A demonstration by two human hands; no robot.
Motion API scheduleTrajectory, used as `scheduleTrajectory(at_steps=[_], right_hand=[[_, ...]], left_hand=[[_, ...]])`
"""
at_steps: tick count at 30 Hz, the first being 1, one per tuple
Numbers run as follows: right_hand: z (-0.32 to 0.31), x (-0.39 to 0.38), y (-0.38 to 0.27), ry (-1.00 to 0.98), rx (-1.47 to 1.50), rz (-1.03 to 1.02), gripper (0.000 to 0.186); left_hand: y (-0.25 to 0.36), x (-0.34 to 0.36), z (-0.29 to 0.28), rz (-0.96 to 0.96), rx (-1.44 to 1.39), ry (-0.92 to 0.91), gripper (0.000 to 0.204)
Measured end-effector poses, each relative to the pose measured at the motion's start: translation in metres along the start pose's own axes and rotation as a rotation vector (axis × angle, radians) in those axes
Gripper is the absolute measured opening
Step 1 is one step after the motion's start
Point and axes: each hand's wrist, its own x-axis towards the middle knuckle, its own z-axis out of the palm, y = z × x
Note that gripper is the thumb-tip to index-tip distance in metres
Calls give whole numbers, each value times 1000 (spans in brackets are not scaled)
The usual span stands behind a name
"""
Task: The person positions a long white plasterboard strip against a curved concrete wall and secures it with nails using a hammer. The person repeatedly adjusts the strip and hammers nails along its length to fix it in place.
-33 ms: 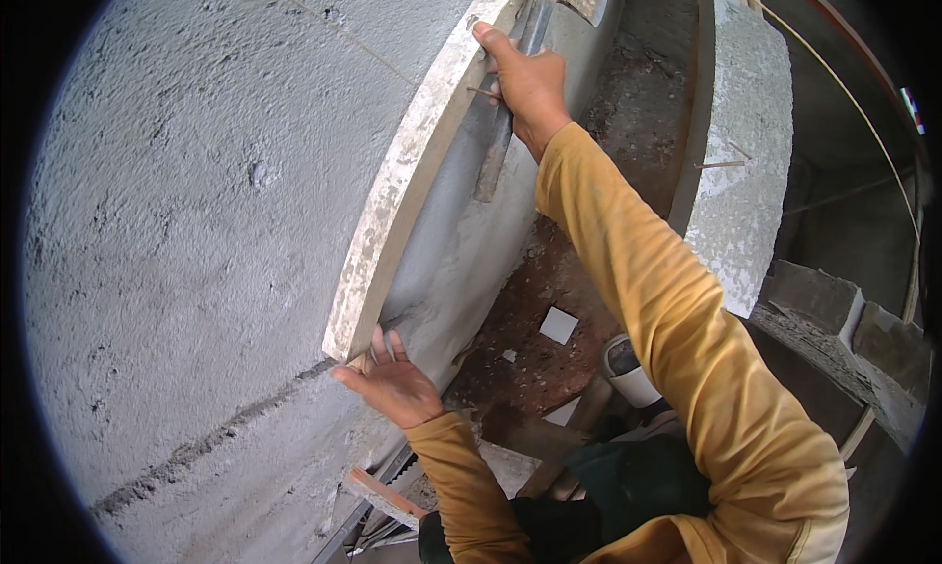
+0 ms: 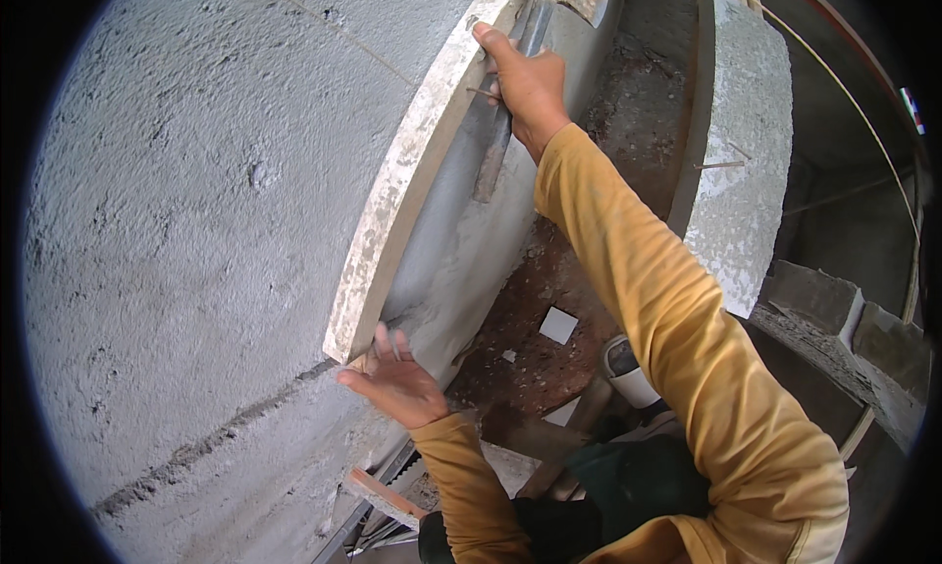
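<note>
A long, whitish, plaster-spotted wooden board (image 2: 392, 191) lies slanted against the grey plastered wall. My right hand (image 2: 530, 83) is closed near its upper end, thumb pressed on the board's face. In the same grip is a hammer (image 2: 493, 157), its head above the hand and its handle running down beside the board. A thin nail (image 2: 482, 93) shows by the fingers. My left hand (image 2: 397, 379) is open at the board's lower end, palm up and fingers apart; whether the thumb side touches the board I cannot tell.
The rough wall (image 2: 196, 220) fills the left, with a groove (image 2: 206, 441) and a string (image 2: 334, 39) on it. To the right stands a concrete-crusted panel (image 2: 741, 152) with nails sticking out. Below are a white bucket (image 2: 633, 382), a white tile piece (image 2: 558, 325) and an orange-edged board (image 2: 385, 495).
My left hand has shifted slightly right and down, a little away from the board's lower end. My right hand, the hammer and the board have stayed put.
</note>
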Motion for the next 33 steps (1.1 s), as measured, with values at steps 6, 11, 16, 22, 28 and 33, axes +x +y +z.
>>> scheduleTrajectory(at_steps=[6,11,16,22,28,33], right_hand=[[3,-2,0,5,46,-25,41],[5,0,-2,28,31,-24,40],[6,0,-3,34,13,-33,40],[6,1,-5,20,-32,-42,40],[3,2,-7,-15,-113,-39,44],[-1,1,-10,-58,-127,-47,51]], left_hand=[[-43,-23,35,-235,121,-301,94],[-51,12,120,-159,212,-538,101],[-42,10,175,-207,48,-428,101],[-42,4,203,-205,-50,-284,100],[-46,10,204,-231,-48,-303,95],[-49,12,208,-222,-121,-256,93]])
